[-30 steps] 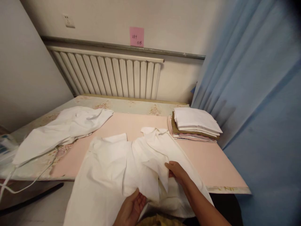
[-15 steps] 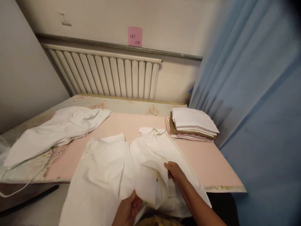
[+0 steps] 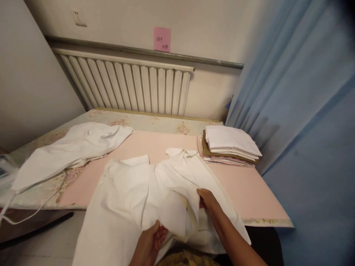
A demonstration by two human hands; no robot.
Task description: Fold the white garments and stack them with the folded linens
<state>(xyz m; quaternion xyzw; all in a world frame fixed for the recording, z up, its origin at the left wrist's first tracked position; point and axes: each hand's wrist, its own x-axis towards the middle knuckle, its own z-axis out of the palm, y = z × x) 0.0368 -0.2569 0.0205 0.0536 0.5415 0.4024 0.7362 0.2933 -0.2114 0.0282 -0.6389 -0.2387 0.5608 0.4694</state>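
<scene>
A large white cloth garment (image 3: 122, 195), its exact kind unclear, lies rumpled over the front of the table and hangs down toward me. My left hand (image 3: 153, 238) pinches a lower edge of it between thumb and fingers, near the bottom of the view. Farther right and a little higher, my right hand (image 3: 207, 201) grips another fold of the same fabric. Between the two hands a white flap stands up, with a small gap beside it. Part of the fingers of my right hand is hidden by the cloth.
On the right is a stack of folded cloths (image 3: 231, 142). Another white cloth (image 3: 72, 151) lies at left, beside a white cord (image 3: 36, 214). A pink mat (image 3: 238, 184) covers the table. Behind are a radiator (image 3: 133, 83) and, at right, a blue curtain (image 3: 310, 111).
The view has shifted slightly, so the scene sits a little farther right. Both hands keep their hold on the white fabric, with hardly any movement.
</scene>
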